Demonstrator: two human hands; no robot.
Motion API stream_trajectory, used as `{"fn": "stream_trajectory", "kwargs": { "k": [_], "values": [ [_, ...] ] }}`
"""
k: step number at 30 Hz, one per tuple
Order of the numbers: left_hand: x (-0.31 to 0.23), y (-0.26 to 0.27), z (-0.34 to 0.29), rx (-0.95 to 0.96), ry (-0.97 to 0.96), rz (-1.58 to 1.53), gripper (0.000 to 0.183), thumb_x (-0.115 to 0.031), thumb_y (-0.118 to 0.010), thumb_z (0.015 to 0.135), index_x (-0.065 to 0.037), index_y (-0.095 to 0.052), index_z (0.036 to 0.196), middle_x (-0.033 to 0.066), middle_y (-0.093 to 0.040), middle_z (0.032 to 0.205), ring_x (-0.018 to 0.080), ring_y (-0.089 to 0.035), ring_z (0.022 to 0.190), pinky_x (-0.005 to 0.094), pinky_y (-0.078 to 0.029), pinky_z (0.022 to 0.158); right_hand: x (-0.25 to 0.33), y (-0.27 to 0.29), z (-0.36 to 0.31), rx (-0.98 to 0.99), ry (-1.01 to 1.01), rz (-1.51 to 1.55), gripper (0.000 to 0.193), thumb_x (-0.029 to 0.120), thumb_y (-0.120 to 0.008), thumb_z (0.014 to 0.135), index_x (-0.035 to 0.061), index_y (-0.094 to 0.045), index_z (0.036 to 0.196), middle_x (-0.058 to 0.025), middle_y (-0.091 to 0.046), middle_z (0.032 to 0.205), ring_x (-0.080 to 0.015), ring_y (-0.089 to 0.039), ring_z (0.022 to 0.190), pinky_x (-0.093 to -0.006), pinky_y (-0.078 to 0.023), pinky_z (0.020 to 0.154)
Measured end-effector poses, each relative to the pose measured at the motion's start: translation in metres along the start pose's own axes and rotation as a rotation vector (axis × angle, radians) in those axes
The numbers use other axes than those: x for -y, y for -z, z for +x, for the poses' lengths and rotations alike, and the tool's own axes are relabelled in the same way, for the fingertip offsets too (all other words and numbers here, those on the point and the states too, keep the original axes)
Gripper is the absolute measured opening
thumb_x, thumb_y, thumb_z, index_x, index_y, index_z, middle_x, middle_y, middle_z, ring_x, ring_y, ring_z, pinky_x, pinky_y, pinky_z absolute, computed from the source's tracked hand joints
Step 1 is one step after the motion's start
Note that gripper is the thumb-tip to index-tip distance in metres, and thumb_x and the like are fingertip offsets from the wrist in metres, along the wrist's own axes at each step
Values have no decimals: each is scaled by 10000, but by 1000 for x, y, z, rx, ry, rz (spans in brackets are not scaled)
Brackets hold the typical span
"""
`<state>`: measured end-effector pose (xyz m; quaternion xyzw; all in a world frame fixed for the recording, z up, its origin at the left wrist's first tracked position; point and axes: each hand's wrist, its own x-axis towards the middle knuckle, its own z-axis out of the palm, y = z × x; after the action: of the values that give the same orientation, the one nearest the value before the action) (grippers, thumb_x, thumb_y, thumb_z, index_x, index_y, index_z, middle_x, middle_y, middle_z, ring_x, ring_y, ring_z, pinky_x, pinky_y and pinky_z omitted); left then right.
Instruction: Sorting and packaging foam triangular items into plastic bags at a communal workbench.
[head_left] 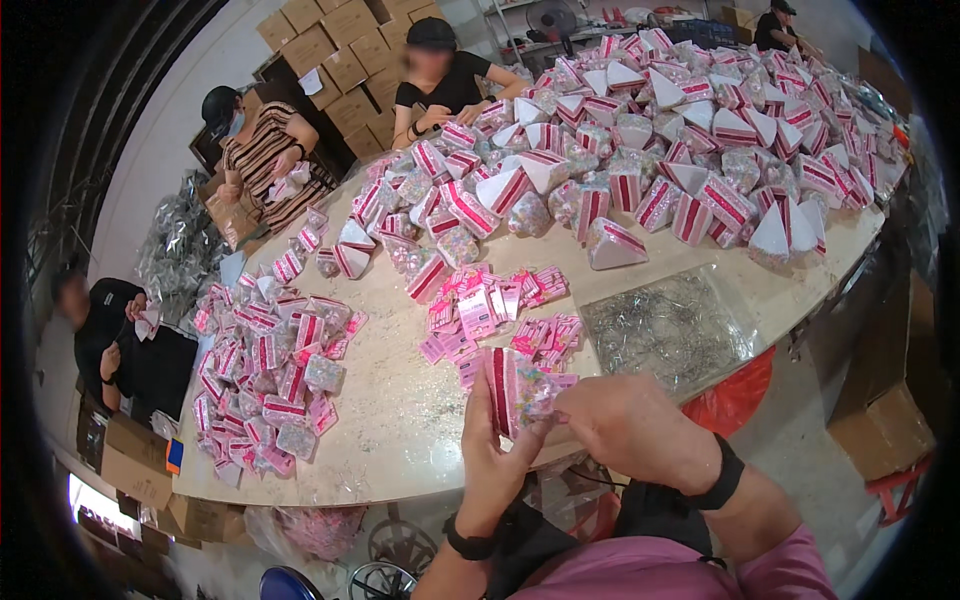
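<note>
My left hand (492,455) is closed around a cake-slice-shaped piece (510,392), striped pink and white with a glittery, multicoloured side. It is held up above the table's near edge. My right hand (630,425) is closed with its fingertips at the right side of this slice; what they pinch, if anything, is hidden. Just beyond my hands lie loose pink cards (478,312) in small heaps. To the right of them, a clear flat bag or tray (665,325) holds many thin silvery pieces, too fine to name.
A big mound of similar cake slices (650,130) covers the table's (400,400) far side. A smaller pile of carded slices (270,380) sits left. Several people work around the table. Cartons (345,65) are stacked behind; another carton (890,370) stands right. A red bag (735,395) hangs below the edge.
</note>
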<state>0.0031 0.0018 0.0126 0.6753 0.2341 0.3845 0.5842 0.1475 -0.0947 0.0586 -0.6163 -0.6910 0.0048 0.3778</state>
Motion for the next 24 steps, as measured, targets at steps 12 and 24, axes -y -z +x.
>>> {"fn": "stream_trajectory", "kwargs": {
  "k": [12,24],
  "values": [
    [11,21,0,-33,-17,51,498,-212,-639,829,38,-436,1209,110,-520,1128,160,-526,982,290,-427,872,-6,4,8,146,-77,18,96,139,-558,780,52,-587,809,-141,-598,741,-359,-591,710,-448,-453,592],
    [9,16,3,-15,-187,325,538,-209,-691,784,30,-444,1198,127,-514,1089,204,-511,1025,318,-409,892,-3,-3,12,141,-56,-24,83,120,-535,788,42,-545,761,-145,-579,704,-361,-591,684,-462,-448,573]
  ]
}}
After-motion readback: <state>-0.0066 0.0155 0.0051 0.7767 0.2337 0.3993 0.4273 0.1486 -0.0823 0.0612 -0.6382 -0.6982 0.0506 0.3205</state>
